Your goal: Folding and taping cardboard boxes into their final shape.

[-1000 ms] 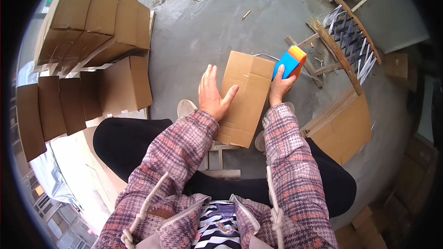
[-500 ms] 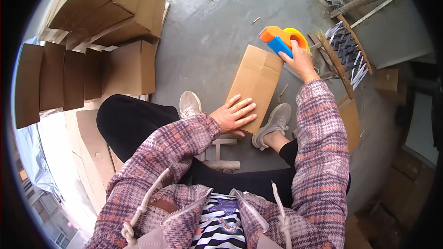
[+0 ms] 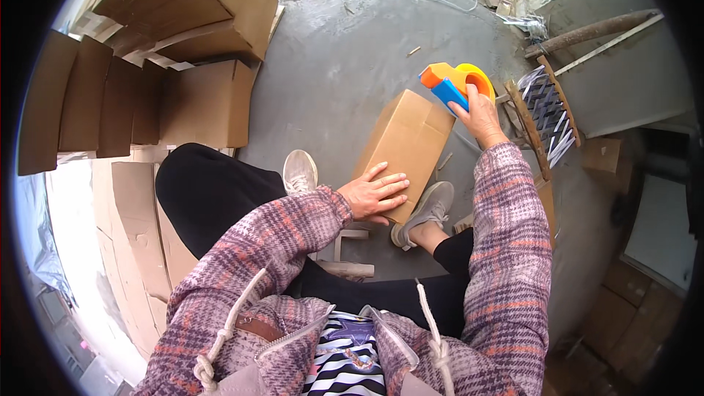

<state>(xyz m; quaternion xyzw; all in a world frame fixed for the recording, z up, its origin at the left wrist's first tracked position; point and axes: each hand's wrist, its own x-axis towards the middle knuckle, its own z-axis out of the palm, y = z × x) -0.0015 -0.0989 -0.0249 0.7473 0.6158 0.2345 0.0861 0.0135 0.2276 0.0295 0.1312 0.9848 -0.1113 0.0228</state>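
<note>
Frame centre: left hand flat, fingers spread, pinning cardboard box on the floor. Right hand grips orange-blue tape dispenser at box's far end, likely sealing the seam.

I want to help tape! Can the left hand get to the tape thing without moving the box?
Probably yes: the left hand rests flat on the box, and only open box top lies between it and the tape dispenser in the right hand.

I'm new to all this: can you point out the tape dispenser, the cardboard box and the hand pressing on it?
tape dispenser (image 3: pixel 451 82), head view, on its orange and blue body.
cardboard box (image 3: pixel 405 139), head view, on its bare top face.
left hand (image 3: pixel 372 194), head view, on its back.
</note>
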